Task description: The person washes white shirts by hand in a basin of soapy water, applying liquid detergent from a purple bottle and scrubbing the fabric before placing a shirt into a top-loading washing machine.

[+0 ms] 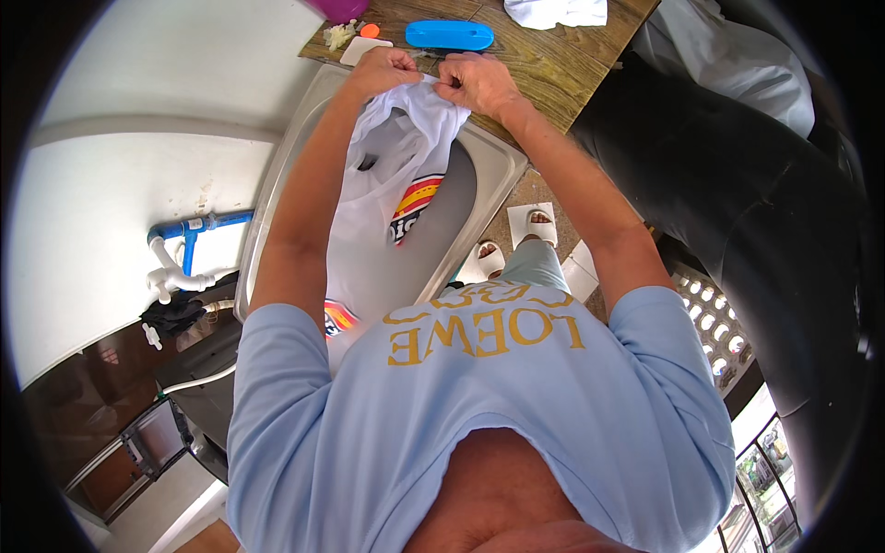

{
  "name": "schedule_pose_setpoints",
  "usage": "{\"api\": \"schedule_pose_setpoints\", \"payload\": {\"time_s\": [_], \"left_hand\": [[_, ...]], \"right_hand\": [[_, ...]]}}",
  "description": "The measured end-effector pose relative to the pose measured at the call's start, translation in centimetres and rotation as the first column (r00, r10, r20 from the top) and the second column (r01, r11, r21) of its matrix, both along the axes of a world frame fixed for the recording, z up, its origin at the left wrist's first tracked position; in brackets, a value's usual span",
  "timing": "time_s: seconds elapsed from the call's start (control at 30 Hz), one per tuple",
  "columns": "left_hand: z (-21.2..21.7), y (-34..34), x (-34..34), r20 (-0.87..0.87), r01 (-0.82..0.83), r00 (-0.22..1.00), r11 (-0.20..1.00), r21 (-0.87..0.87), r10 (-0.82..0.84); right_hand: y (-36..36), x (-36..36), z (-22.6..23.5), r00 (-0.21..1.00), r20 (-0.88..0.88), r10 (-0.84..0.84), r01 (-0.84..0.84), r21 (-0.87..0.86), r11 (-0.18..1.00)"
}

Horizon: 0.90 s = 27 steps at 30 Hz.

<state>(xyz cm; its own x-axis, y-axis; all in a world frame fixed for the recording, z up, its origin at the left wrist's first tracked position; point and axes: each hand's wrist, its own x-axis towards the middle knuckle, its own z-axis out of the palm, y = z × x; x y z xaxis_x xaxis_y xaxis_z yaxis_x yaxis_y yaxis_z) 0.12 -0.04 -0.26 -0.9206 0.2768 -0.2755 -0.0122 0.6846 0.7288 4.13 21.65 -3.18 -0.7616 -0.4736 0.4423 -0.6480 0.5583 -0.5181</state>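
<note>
A white garment (378, 198) with a red, yellow and black printed patch hangs from both my hands over a grey basin (502, 166). Its upper edge is gathered between my fingers, and the lower part drapes toward me inside the basin. My left hand (387, 70) pinches the edge on the left. A short way to the right, my right hand (475, 81) has its fingers closed on the same edge. Just beyond the hands, a blue oblong plastic object (450, 35) rests on a wooden board (544, 64).
Left on the board are an orange cap (370, 30), a pale flat piece (365, 51) and small yellowish bits (337, 37). A white cloth (558, 11) lies farther right. Blue pipes (198, 224) and a white tap (168, 274) are left of the basin; black covering (719, 175) is at right.
</note>
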Motion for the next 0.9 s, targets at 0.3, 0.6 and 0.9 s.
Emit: {"api": "schedule_pose_setpoints", "payload": {"time_s": [0.3,0.6,0.9], "left_hand": [[0.4,-0.3,0.5,0.017,0.037,0.999,0.999,-0.002,-0.037],[0.1,-0.5,-0.5,0.007,0.030,1.000,1.000,0.002,-0.030],[0.1,-0.1,-0.5,-0.009,0.024,1.000,0.998,-0.049,-0.024]], "right_hand": [[-0.2,0.5,0.1,0.996,0.087,0.007,-0.010,0.026,1.000],[-0.1,-0.2,0.3,0.999,0.042,0.004,-0.005,0.029,1.000],[0.0,-0.3,0.1,0.998,0.061,0.009,-0.010,0.019,1.000]]}}
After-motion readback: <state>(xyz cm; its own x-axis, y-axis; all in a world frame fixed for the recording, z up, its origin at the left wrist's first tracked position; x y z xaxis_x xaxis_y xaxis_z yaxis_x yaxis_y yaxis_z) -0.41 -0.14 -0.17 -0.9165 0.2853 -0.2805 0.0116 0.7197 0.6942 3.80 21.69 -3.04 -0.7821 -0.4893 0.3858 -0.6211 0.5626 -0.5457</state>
